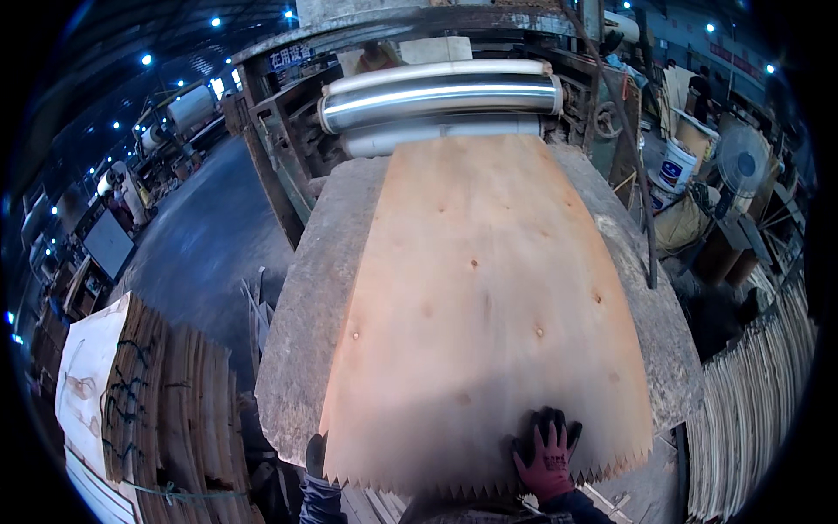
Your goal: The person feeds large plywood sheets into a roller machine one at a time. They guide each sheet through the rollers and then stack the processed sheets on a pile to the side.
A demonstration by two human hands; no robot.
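A long, pale orange sheet of wood veneer [471,314] with several knots and a jagged near edge lies on a worn grey table [305,349]. Its far end reaches the rollers of a machine. My right hand [548,456], in a pink and black glove, rests flat on the sheet near its jagged edge, fingers spread. At the sheet's near left corner, my left hand [316,458] in a dark glove touches the side edge. Most of its fingers are hidden, so its grip cannot be made out.
Beyond the table stands the machine with a shiny metal roller [441,98] and paler rollers around it. Stacks of veneer stand at the left [175,410] and right [751,402]. A dark cable [642,192] hangs down at the right, near a white bucket [676,166] and a fan [742,162].
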